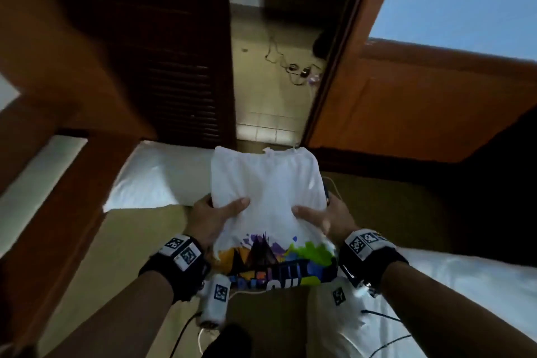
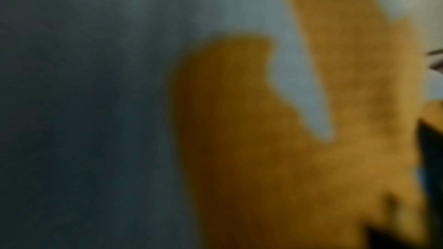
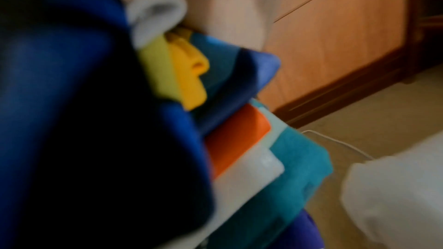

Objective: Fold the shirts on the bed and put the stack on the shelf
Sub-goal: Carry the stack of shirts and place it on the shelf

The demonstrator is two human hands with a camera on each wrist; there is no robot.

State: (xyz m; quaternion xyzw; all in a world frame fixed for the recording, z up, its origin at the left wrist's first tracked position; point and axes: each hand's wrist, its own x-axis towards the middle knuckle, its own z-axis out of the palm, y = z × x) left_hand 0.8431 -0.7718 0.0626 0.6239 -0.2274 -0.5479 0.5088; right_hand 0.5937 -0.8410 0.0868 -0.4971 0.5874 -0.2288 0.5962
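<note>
Item: stack of folded shirts (image 1: 267,197), white shirt with a colourful print on top; blue, yellow, orange and teal layers show at its edge in the right wrist view. Held in front of the body, clear of the bed (image 1: 465,276). Left hand (image 1: 215,218) and right hand (image 1: 322,219): thumbs pressed on top, fingers tucked beneath, out of sight. Beyond: pillow (image 1: 157,180), louvred door (image 1: 162,52), tiled floor (image 1: 270,96). Step, judged: folding complete, carrying under way. Next move calls for a level carry to the shelf, not in view.
</note>
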